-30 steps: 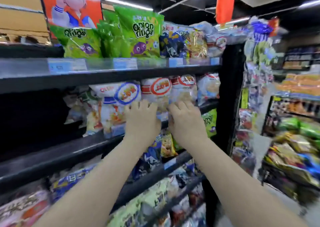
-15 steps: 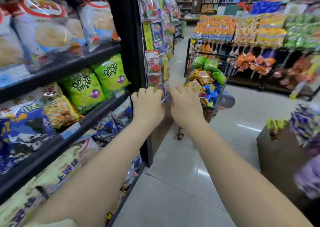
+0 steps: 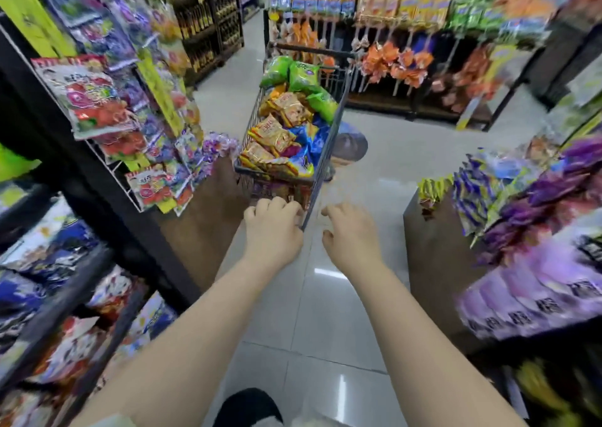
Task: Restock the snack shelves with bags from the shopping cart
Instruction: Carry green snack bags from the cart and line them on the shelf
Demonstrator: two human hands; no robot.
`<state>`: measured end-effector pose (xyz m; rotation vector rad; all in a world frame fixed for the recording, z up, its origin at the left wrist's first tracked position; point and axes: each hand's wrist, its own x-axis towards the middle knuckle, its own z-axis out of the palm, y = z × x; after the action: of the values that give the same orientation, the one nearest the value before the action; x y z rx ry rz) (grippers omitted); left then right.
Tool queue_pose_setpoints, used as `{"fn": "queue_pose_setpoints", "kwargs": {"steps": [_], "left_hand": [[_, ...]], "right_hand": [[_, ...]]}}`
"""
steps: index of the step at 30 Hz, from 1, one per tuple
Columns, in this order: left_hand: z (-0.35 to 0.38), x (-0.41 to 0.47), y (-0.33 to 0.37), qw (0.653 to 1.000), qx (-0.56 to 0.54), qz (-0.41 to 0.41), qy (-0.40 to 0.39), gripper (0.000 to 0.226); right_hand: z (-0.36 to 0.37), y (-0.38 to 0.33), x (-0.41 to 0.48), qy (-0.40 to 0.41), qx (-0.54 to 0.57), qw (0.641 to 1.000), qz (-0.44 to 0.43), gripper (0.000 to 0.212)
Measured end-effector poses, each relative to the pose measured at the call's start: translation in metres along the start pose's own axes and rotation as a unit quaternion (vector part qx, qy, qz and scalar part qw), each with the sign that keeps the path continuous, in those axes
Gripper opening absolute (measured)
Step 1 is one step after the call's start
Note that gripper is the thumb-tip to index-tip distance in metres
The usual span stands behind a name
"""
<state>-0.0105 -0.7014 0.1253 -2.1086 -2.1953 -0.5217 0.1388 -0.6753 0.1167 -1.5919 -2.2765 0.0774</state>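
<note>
Wire cart point(image 3: 326, 152), left hand point(image 3: 273, 231) relaxed, right hand point(image 3: 351, 235) relaxed

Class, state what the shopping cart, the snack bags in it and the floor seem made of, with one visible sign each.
Shopping cart: likely dark coated metal wire; thin bars form an open grid. Snack bags: probably glossy plastic film; crinkled, shiny. Floor: seemingly polished tile; seams, lamp reflections.

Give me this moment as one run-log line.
phase: at shopping cart, pre-pick | left hand: at near corner, contact unclear | right hand: empty, beside cart | snack bags: piled in cart
</note>
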Motion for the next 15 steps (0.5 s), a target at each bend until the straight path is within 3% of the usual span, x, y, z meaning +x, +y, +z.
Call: {"fn": "queue_pose_setpoints", "kwargs": {"steps": [6, 15], "left_hand": [[0.059, 0.101, 0.000, 0.997, -0.004, 0.009, -0.078, 0.030], [0.132, 0.329, -0.012, 0.992, -0.005, 0.062, -0.108, 0.031]], "right_hand": [[0.041, 0.061, 0.077, -0.023, 0.020, 0.999, 0.044, 0.035], [0.081, 0.128, 0.276, -0.023, -0.008, 0.996, 0.082, 0.038]]}}
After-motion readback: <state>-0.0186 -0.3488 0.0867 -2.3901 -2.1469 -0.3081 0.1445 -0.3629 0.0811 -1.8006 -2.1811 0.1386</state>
